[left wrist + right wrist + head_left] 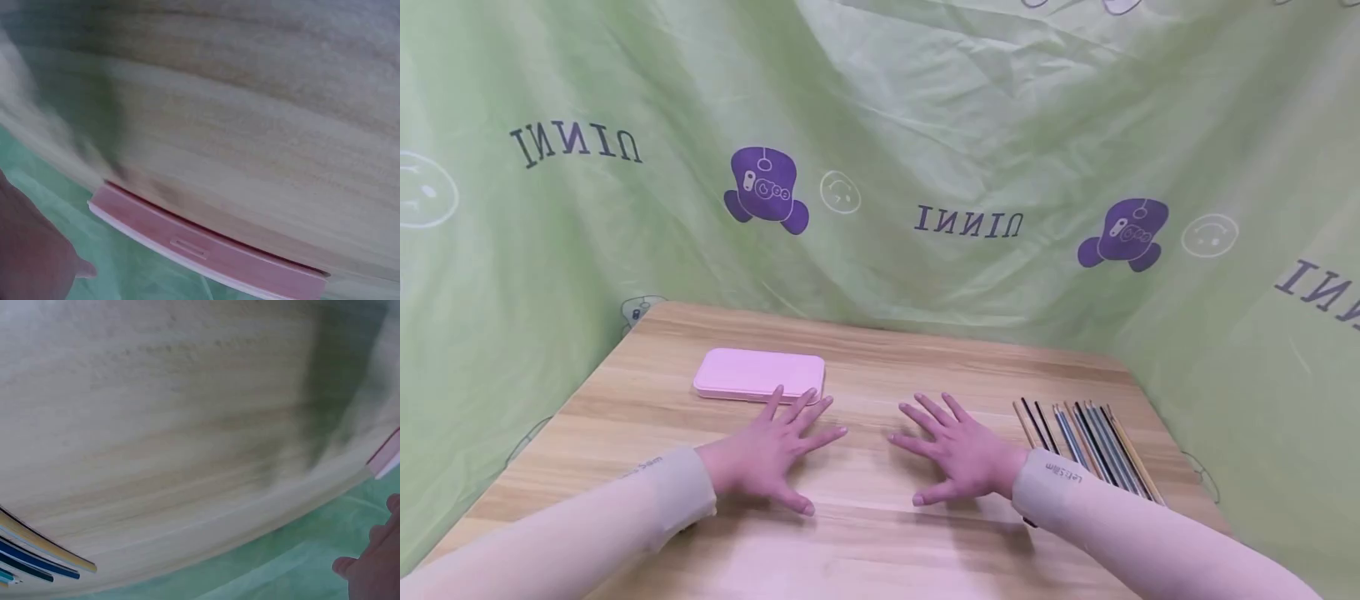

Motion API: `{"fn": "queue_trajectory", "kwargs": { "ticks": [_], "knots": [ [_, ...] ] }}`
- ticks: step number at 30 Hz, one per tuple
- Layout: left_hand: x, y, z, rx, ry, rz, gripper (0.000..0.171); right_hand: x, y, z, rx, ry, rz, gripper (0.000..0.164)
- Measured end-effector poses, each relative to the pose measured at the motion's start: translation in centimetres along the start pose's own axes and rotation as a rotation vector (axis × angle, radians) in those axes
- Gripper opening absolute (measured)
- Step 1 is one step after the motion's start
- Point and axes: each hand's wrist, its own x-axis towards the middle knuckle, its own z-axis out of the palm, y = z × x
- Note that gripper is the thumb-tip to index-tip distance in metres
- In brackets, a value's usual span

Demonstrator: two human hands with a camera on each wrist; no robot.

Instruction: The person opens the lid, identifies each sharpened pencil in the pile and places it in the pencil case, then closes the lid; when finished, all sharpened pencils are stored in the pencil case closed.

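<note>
My left hand hovers over the table with fingers and thumb spread, holding nothing. Its fingertips overlap the front edge of a shut pink pencil case in the head view. In the left wrist view, the case's front side shows a small raised rectangle. My right hand, likewise spread and holding nothing, is held over the middle right. Several slender pencils lie roughly side by side to its right, partly hidden by the right forearm. Pencil ends also show at the lower left of the right wrist view.
The wooden table has rounded far corners. A green cloth with purple prints and lettering hangs behind it and along both sides. Both hands cast shadows on the tabletop.
</note>
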Motion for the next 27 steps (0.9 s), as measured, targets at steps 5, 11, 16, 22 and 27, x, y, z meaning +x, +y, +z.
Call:
{"fn": "queue_trajectory", "kwargs": {
  "ticks": [5,11,16,22,27],
  "knots": [
    [0.6,-1.0,-0.6,-0.051,0.039,-0.065,0.108,0.8,0.8,-0.6,0.095,0.023,0.067,0.089],
    [0.9,-2.5,-1.7,-0.132,0.117,-0.148,0.107,2.4,1.4,-1.4,0.228,0.026,0.122,0.086],
    [0.8,-4.2,-3.1,-0.204,0.154,-0.254,0.104,4.5,2.2,-1.8,0.350,0.058,0.183,0.084],
    [0.2,-7.0,-4.1,-0.250,0.242,-0.353,0.094,6.8,2.7,-2.2,0.529,0.097,0.261,0.080],
    [-0.8,-9.2,-4.2,-0.417,0.274,-0.490,0.091,8.3,2.8,-2.6,0.682,0.100,0.355,0.077]
  ]
}}
